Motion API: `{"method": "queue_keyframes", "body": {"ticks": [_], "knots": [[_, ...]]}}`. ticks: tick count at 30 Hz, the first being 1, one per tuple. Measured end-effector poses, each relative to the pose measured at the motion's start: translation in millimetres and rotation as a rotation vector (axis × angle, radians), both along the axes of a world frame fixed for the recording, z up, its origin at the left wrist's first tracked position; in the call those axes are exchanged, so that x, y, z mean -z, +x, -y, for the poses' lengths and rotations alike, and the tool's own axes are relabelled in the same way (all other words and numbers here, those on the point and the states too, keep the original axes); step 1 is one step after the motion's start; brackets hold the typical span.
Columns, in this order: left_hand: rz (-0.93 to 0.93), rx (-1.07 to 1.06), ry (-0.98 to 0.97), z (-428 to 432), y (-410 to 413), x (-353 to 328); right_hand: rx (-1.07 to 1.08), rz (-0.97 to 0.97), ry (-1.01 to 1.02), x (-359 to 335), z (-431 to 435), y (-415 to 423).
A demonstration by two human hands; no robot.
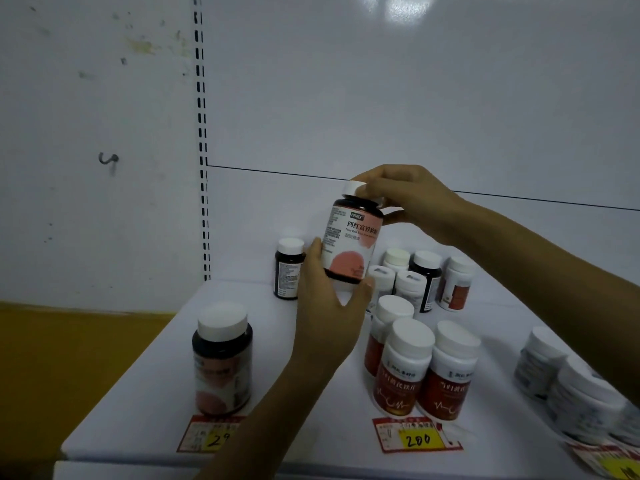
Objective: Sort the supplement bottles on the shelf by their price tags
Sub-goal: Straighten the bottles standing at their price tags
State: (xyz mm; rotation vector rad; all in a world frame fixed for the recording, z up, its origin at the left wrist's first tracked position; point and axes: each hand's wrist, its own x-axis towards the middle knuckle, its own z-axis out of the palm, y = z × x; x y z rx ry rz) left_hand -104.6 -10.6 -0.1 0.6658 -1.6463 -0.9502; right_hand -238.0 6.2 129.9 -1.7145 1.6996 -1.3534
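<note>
Right hand (398, 199): I have fingers clamped round the white cap of the bottle (351, 244).
Left hand (329, 299): fingers cupped under the base, thumb on the label.
Bottle: raised above the shelf (145, 410), tilted, label toward me.
Handling: I judge it rigid, smooth-sided, moderately light; cap and base are the sound holds.
Match: a like bottle, the pink one (223, 358), stands by the left tag (211, 434).
Obstruction: red bottles (426, 372) by the 200 tag (417, 438); back cluster (420, 278) close below.
</note>
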Motion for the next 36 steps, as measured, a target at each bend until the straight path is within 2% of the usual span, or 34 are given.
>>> {"method": "queue_keyframes", "body": {"ticks": [6, 10, 13, 22, 28, 36], "knots": [[0.393, -0.159, -0.375, -9.6, 46.6, -35.6, 0.005, -0.068, -0.006, -2.9, -15.4, 11.8], [0.621, -0.175, -0.456, 2.9, 101.4, -43.2, -0.024, -0.122, 0.065, 10.3, -20.6, 31.5], [0.741, -0.227, -0.446, 11.3, 136.1, -37.8, -0.032, -0.173, 0.106, 23.7, -23.0, 50.3], [0.84, -0.195, -0.42, 19.1, 168.7, -13.9, -0.006, -0.284, 0.25, 63.5, -22.7, 90.8], [0.783, -0.129, -0.485, 25.2, 173.7, -9.9, 0.0, -0.349, 0.29, 87.3, -19.2, 102.4], [0.754, -0.131, -0.611, 36.2, 173.6, 0.0, -0.01, -0.335, 0.229, 98.7, -20.8, 103.5]]}}
